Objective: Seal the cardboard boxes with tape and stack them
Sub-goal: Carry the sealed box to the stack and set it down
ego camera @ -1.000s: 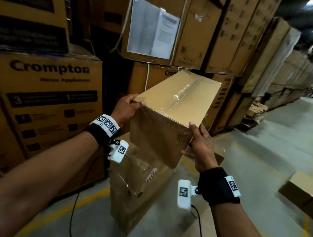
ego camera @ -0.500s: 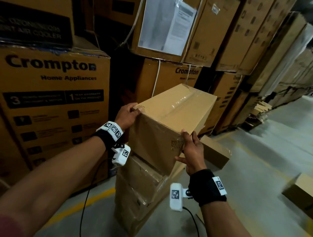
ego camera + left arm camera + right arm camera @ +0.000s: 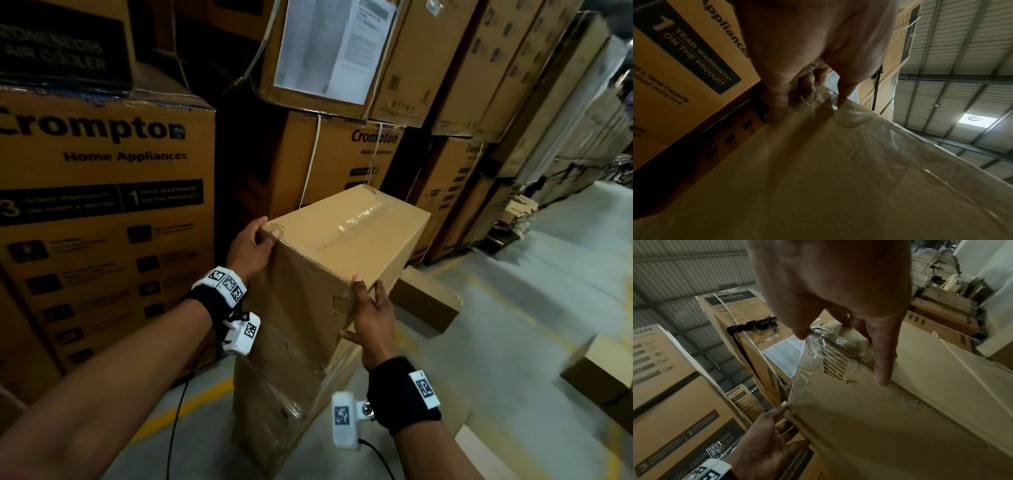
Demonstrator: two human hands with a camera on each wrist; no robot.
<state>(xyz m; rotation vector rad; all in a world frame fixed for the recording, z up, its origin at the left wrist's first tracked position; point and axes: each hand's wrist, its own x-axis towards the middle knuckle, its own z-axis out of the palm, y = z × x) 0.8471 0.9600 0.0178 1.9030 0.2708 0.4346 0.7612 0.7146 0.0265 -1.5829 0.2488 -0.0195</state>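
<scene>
A plain cardboard box point(image 3: 342, 240) with clear tape along its top seam sits tilted on a stack of taped boxes point(image 3: 281, 394). My left hand point(image 3: 251, 250) grips its near left top corner, thumb on top and fingers curled over the side edge point(image 3: 777, 105). My right hand point(image 3: 370, 318) presses on the near right vertical edge, with straight fingers point(image 3: 884, 369) flat on the box's side point(image 3: 879, 418) and the thumb at a torn, taped corner. The left hand point(image 3: 766, 443) also shows in the right wrist view. The underside of the box is hidden.
Large printed appliance cartons point(image 3: 102, 205) stand close on the left and behind point(image 3: 342, 154), stacked high. Small boxes lie on the concrete floor to the right point(image 3: 424, 301) and far right point(image 3: 603, 370). A black cable point(image 3: 174, 428) hangs to the floor.
The box has come down and levelled out toward the stack, with both hands keeping their places on it. My head view has drawn closer and shifted left.
</scene>
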